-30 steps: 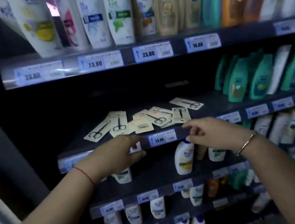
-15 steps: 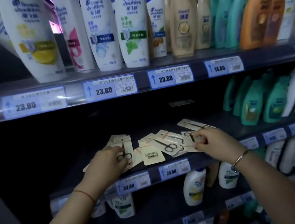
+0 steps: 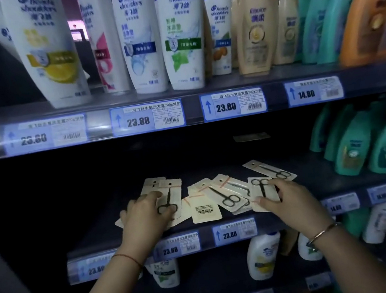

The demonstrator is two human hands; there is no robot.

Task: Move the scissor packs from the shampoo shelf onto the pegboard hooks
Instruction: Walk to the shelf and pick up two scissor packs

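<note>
Nearest to me, both forearms rise from the bottom edge, cut off below the elbow; the left wrist carries a thin red cord (image 3: pixel 129 258) and the right a metal bangle (image 3: pixel 322 231). Below them I make out lower shelves with white bottles (image 3: pixel 263 257), too blurred and dim to read. The left hand (image 3: pixel 145 218) lies palm down on the left cluster of scissor packs (image 3: pixel 169 196), its grip spread flat over the cards with the thumb pressing the lower edge of the top pack; it hides the cards beneath, so I cannot count them. The right hand (image 3: pixel 290 198) rests on the right end of the spread, its fingers (image 3: pixel 265 202) loosely curled against the bottom of one upright pack (image 3: pixel 262 192), touching it, though I cannot tell if that grip has truly pinched it. All the packs lie on the dark middle shelf (image 3: pixel 117 189), overlapping in a fan; one in the middle (image 3: pixel 204 207) lies face down with a barcode showing. Price tags (image 3: pixel 234 232) run along that shelf's front lip. To the right stand green bottles (image 3: pixel 355 147), partly cut off by the frame. Farther up, the upper shelf (image 3: pixel 177 90) holds white shampoo bottles (image 3: pixel 180 33), beige ones (image 3: pixel 256 25) and an orange one (image 3: pixel 368 7), their tops cropped. I see no pegboard in this view.
</note>
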